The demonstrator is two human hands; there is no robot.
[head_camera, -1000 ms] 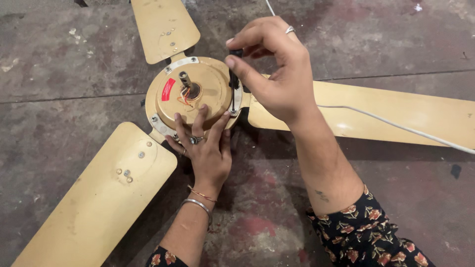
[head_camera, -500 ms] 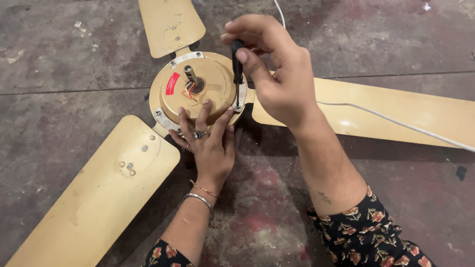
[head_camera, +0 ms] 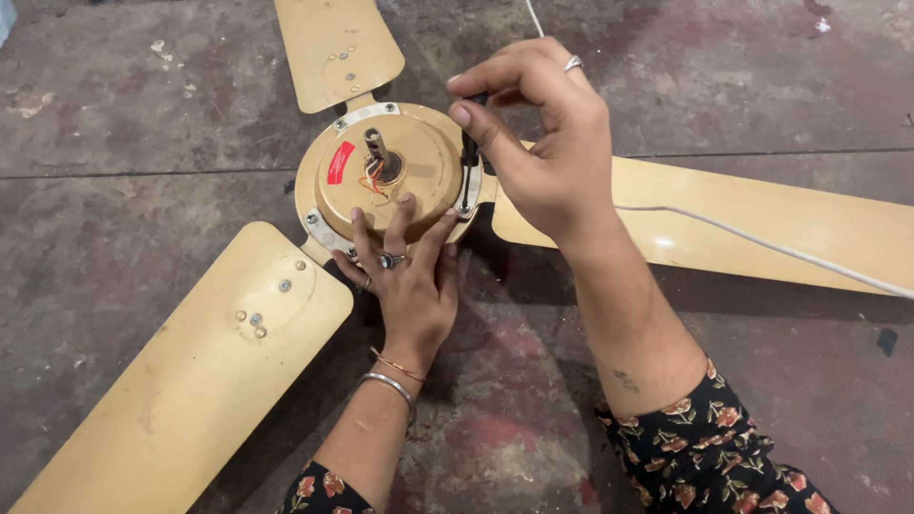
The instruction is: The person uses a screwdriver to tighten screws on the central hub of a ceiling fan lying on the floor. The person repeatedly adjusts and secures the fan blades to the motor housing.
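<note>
Your left hand [head_camera: 405,276] lies flat and open on the round beige ceiling-fan motor housing [head_camera: 381,176], steadying it on the floor. Your right hand [head_camera: 538,143] pinches a slim black-handled screwdriver [head_camera: 468,143] upright over the blade bracket.

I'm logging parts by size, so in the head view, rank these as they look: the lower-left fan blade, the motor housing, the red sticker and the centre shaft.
1. Lower-left blade, though nearest the camera.
2. Motor housing.
3. Red sticker and shaft: look alike, so unranked.

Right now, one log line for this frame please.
left hand: flat on fan motor housing | right hand: pinching dark tool at housing rim
</note>
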